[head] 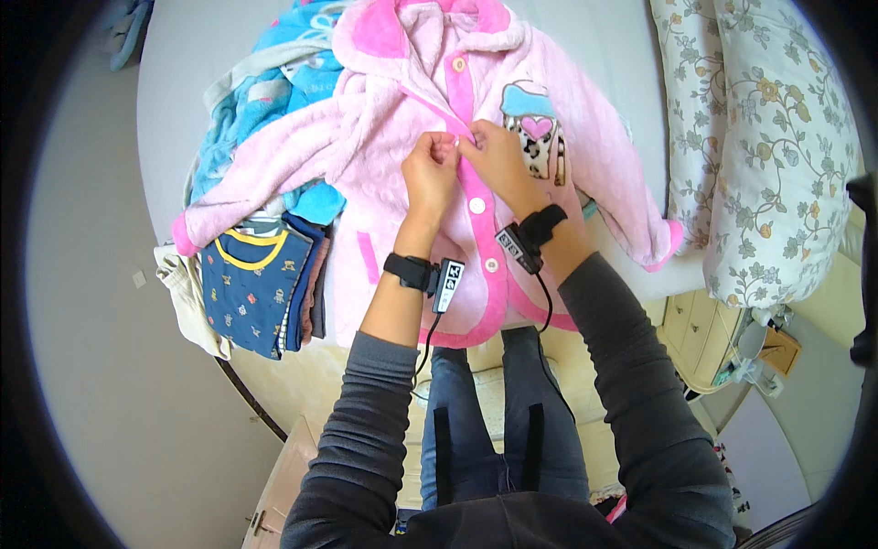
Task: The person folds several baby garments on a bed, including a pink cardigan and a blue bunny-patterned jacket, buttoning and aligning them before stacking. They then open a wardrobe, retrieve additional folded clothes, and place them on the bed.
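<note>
A pink fleece jacket (384, 171) with a darker pink collar, cuffs and button band lies front side up on the bed, its sleeves spread. My left hand (432, 171) pinches the front band near mid-chest, fingertips around a small pale button. My right hand (501, 158) grips the band's edge right beside it, and the two hands nearly touch. Above them, a button (459, 64) shows near the collar; lower down, a white button (477, 205) and another button (491, 265) lie on the band. A cup-shaped patch (535, 130) with a heart is partly behind my right hand.
Blue fleece clothing (302, 96) lies under the left-hand sleeve. Nearer me are a stack of folded clothes (254, 295) and a cream garment (182, 295). Floral bedding (775, 151) lies at the right. A cream drawer cabinet (693, 329) stands beyond the bed's right edge.
</note>
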`<state>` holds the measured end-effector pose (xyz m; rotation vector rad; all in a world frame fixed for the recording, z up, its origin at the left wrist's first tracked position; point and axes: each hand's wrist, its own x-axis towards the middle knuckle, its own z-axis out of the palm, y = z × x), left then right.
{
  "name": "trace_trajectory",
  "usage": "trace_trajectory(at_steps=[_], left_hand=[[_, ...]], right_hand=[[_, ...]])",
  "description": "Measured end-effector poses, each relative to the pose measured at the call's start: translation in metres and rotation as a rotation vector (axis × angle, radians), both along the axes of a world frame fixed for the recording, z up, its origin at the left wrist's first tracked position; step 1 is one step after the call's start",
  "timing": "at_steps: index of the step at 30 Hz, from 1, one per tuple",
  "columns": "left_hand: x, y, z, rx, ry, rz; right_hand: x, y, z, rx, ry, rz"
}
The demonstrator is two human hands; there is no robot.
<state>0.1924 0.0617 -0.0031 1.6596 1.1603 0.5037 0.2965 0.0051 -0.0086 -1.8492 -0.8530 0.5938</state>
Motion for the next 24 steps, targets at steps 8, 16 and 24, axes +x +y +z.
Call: trace_trajectory(at_steps=[8, 16, 24], left_hand=[[-0.003, 0.011, -0.005, -0.202, 0.021, -0.069], [-0.012, 0.037, -0.009, -0.914, -0.197, 0.186], [0.028, 0.071, -0.005, 0.118, -0.151, 0.099]], right_hand=[[-0.006, -0.004, -0.023, 0.129, 0.164, -0.132], [0.077, 0.027, -0.013, -0.31, 0.513, 0.16], [0.07, 0.093, -0.046, -0.099, -0.002, 0.024]])
